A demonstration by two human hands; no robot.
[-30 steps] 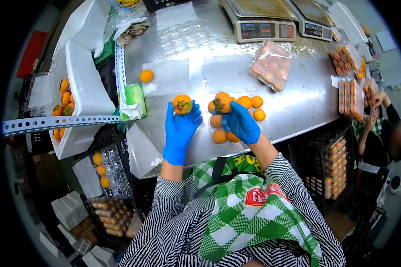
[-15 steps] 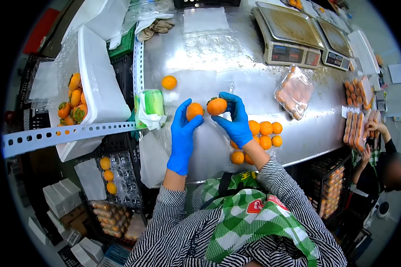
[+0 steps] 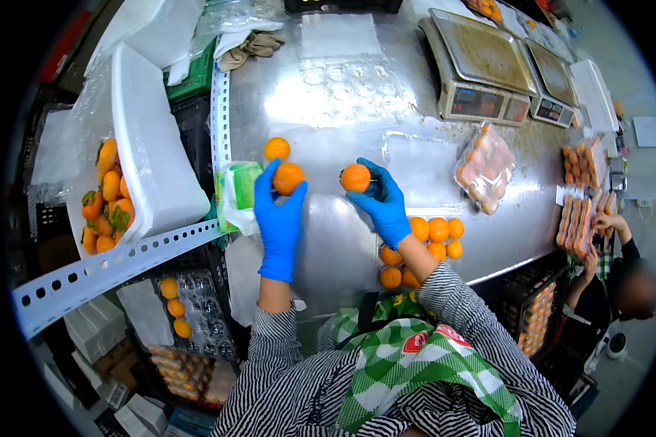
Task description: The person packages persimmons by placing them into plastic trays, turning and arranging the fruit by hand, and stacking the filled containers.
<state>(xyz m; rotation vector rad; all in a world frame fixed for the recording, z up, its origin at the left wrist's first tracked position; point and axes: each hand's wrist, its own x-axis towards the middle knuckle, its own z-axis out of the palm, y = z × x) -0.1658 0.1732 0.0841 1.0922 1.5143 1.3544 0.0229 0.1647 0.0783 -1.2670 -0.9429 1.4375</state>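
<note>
Both of my hands wear blue gloves. My left hand (image 3: 278,226) is closed around an orange persimmon (image 3: 289,178), just in front of a loose persimmon (image 3: 276,149) on the metal table (image 3: 335,269). Another persimmon (image 3: 356,178) is gripped in my right hand (image 3: 385,207), with its leafy end turned left. Several persimmons (image 3: 438,229) sit in rows beside my right wrist, which partly hides them. A green and white packet (image 3: 239,195) lies left of my left hand.
A white foam box (image 3: 157,146) of persimmons stands at the left, behind a perforated metal rail (image 3: 124,268). A wrapped pack (image 3: 485,169) and two scales (image 3: 481,102) are at the right. Beyond the table's right end, a person handles packs (image 3: 576,224).
My hands have moved left relative to the rows of persimmons. Since half a second ago they have spread apart, each still holding a persimmon. The camera view has shifted.
</note>
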